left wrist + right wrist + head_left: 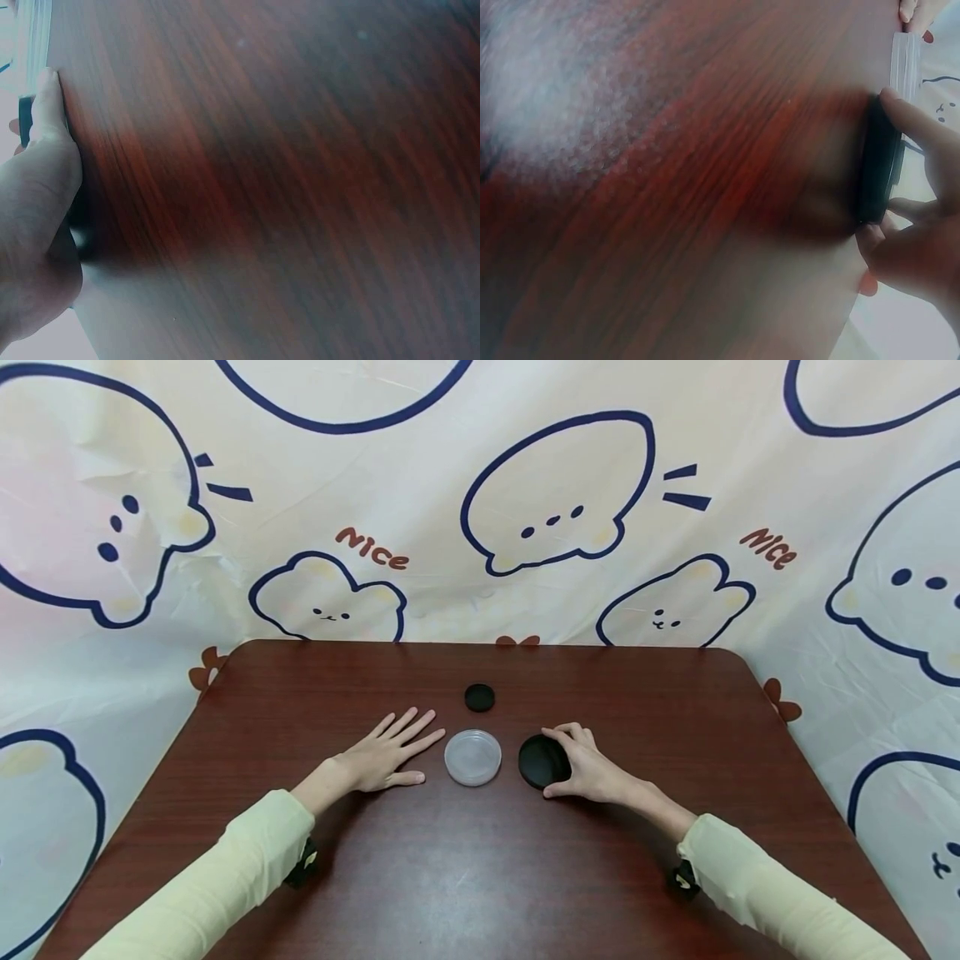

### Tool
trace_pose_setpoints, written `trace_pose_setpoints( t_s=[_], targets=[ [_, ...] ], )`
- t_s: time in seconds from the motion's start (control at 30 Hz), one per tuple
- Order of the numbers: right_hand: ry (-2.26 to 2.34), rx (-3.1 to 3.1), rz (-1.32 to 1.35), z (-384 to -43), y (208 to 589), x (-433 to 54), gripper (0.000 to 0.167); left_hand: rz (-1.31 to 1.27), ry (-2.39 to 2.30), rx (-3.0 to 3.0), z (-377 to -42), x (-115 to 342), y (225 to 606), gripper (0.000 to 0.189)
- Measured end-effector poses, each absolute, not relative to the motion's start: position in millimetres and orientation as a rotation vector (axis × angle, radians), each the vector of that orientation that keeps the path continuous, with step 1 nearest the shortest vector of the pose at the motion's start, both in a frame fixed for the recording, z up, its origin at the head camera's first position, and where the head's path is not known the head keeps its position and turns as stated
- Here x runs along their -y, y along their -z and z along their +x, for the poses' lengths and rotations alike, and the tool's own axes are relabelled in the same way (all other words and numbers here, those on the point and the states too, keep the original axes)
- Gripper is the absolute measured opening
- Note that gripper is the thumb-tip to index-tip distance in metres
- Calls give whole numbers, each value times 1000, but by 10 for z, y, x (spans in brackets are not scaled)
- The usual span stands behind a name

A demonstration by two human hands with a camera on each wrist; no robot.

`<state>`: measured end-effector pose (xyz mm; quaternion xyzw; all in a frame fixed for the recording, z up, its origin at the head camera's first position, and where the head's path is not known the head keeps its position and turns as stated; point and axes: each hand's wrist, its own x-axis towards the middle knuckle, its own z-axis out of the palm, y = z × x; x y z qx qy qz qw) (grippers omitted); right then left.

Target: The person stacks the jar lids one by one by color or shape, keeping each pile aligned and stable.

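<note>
My right hand (588,767) grips a large black disc (544,762) by its rim, thumb on the near side and fingers on the far side. In the right wrist view the disc (880,161) appears edge-on, a thick dark slab at the tabletop. Left of it sits a clear, shallow round container (472,757) with a whitish look. A smaller black disc (479,697) lies farther back, behind the container. Fingers spread and straight, my left hand (382,758) rests on the table to the left of the container, holding nothing.
All of this is on a dark reddish-brown wooden table (465,877) with rounded far corners. Behind and beside it hangs a pale cloth (442,593) printed with blue-outlined cartoon figures. A dark wrist device (302,864) sits below each sleeve's cuff.
</note>
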<state>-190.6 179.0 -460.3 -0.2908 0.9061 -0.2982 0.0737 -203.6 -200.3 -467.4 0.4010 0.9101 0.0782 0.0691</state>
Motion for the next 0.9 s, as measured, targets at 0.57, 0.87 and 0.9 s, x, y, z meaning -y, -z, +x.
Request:
trace_pose_setpoints(
  t_s=[0.57, 0.87, 0.9],
  targets=[
    [1204, -2383, -873, -2095, 4593, -2052, 86, 1201, -220, -2754, -2035, 2009, 4683, 70],
    [1191, -2266, -932, -2175, 4575, -2145, 84, 1234, -276, -2747, -2078, 2045, 4785, 71],
    [1191, -2252, -930, -2195, 4549, -2151, 83, 1240, -282, -2747, -2076, 2043, 4785, 71]
  ],
)
